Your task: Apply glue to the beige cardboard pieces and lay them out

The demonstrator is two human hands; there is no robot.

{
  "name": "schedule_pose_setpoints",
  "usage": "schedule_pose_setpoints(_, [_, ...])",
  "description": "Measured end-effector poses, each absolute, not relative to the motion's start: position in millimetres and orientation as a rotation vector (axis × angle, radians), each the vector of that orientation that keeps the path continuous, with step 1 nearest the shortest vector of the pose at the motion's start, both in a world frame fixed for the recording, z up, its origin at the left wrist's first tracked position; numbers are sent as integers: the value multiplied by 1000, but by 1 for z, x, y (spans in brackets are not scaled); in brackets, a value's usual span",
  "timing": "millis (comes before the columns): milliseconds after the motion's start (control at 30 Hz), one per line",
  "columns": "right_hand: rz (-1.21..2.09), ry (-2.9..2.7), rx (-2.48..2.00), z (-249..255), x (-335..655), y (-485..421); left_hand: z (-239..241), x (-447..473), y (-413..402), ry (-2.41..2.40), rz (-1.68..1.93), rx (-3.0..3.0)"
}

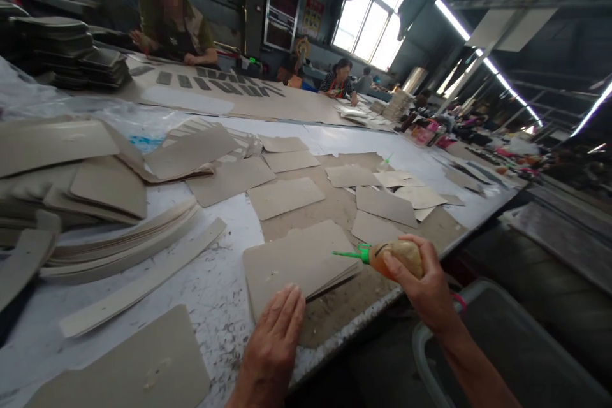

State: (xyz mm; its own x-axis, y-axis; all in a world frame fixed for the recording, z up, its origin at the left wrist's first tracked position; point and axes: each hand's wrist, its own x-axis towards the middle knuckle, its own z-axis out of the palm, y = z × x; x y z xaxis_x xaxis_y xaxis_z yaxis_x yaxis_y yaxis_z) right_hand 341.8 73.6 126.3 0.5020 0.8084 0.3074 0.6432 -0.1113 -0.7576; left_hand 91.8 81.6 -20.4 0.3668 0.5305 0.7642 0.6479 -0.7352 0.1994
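My left hand [276,335] lies flat, fingers stretched out, on the near edge of a small stack of grey cardboard sheets [296,259] on the worktable [224,306]. My right hand [425,284] is wrapped round a squeeze glue bottle [389,256] with amber contents. Its green nozzle points left, just above the right side of that stack.
Many loose grey cardboard pieces [285,196] and long curved strips [129,245] cover the table. A tall pile of boards [62,172] is at left. A grey bin [507,344] stands at lower right. A person [169,16] sits across the table, others further back.
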Motion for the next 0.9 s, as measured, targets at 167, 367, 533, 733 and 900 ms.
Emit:
schedule_pose_setpoints(167, [175,-1257,-1803,115,350,88,-17,89,81,-1069,-1263,-2507])
schedule_pose_setpoints(367, [118,-1343,-1818,109,357,95,-9,88,80,-1063,-1223,-2527])
schedule_pose_setpoints(533, [6,-1381,-1799,111,357,104,-12,86,81,-1057,-1229,-2537])
schedule_pose_setpoints(733, [67,-1426,-1778,111,350,110,-5,83,81,-1030,-1140,-2574])
schedule_pose_setpoints(900, [89,-1502,-1764,114,350,106,-4,82,81,-1039,-1134,-2562])
